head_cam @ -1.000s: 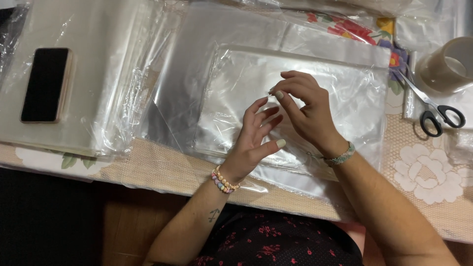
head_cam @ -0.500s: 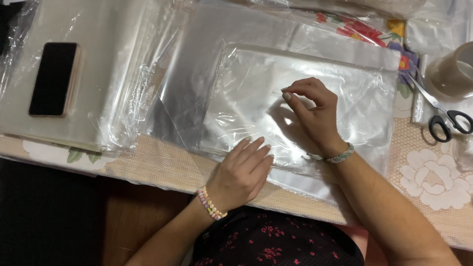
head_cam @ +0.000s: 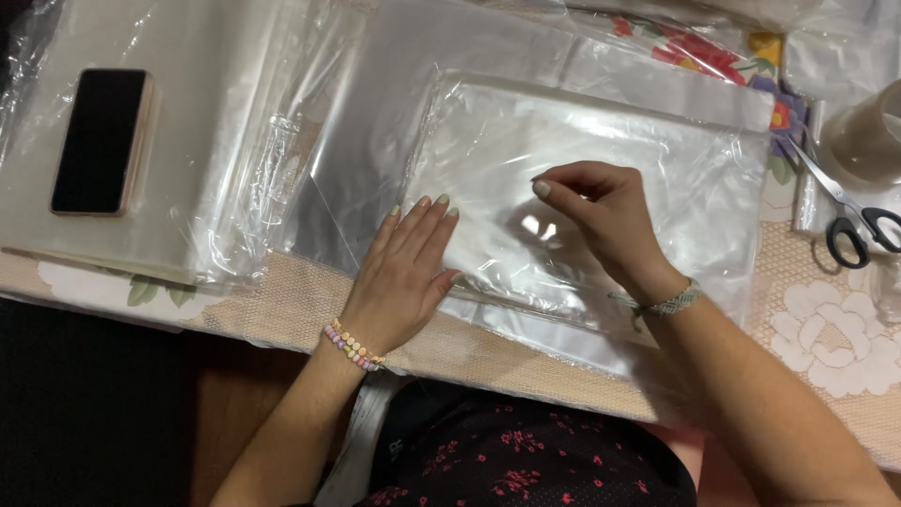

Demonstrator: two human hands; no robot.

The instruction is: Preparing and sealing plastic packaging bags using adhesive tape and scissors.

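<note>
At far left I see a dark phone (head_cam: 99, 141) lying face up on a stack of clear plastic sheets (head_cam: 202, 122), its long axis running away from me. Next comes the left hand (head_cam: 404, 277), palm down, fingers (head_cam: 427, 221) pressed together and flat on the near-left corner of the clear plastic bag (head_cam: 601, 178). The bag lies flat on the table (head_cam: 282, 300) at centre, long axis running left to right; I cannot tell which end is open. The right hand (head_cam: 610, 221) rests on the bag's middle, fingers curled with thumb and forefinger tips drawn together, apparently pinching the film. At far right lie scissors (head_cam: 849, 221), handles toward me, beside a tape roll (head_cam: 868, 136).
</note>
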